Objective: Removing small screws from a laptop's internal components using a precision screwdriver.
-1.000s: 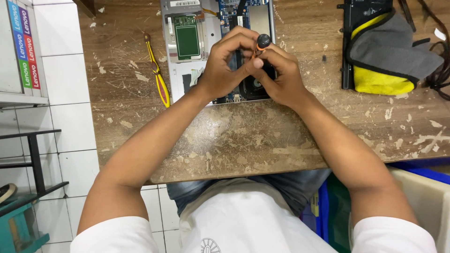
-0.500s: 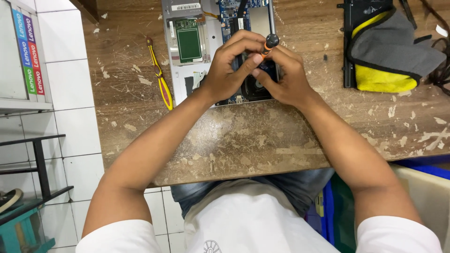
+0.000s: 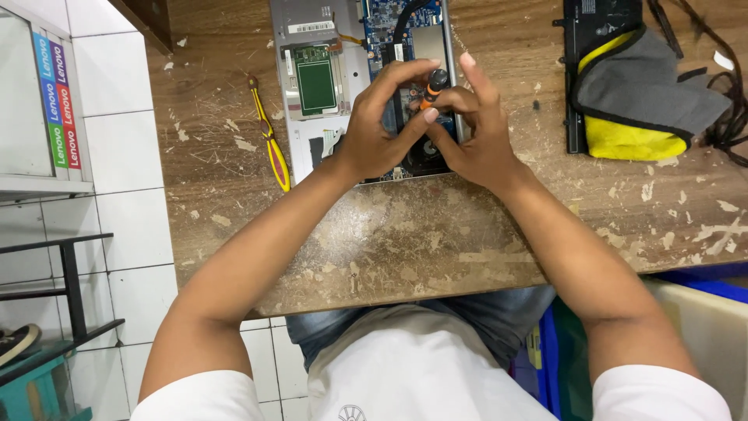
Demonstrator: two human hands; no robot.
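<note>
- Far left on the worn wooden table (image 3: 405, 234), a yellow-and-red hand tool (image 3: 269, 140) lies by itself, well apart from our hands and untouched.
- Just right of it sits the opened laptop (image 3: 312, 47), bottom cover already off: we see the grey inner frame, a green rectangular module (image 3: 316, 78) and the blue circuit board (image 3: 389, 19) with a black heat pipe. We judge the teardown well underway, with work on the internal screws near the fan area in hand; how many screws remain we cannot tell, since our hands cover that part.
- Our left hand (image 3: 374, 136) rests over the laptop's lower middle, fingers (image 3: 405, 74) curled and drawn close, the thumb and forefinger tips meeting around the small screwdriver (image 3: 433, 88) with its orange shaft and black cap.
- Our right hand (image 3: 475, 132) presses in from the other side, fingers loosely bent, one raised straight above the cap; the thumb and nearer fingers pinch the screwdriver, which stands nearly upright over the board between both hands.
- Further right lies a black flat battery pack (image 3: 583, 31), partly under a grey-and-yellow pouch (image 3: 639, 101), with dark cables (image 3: 721, 93) at the edge, none of it touched.
</note>
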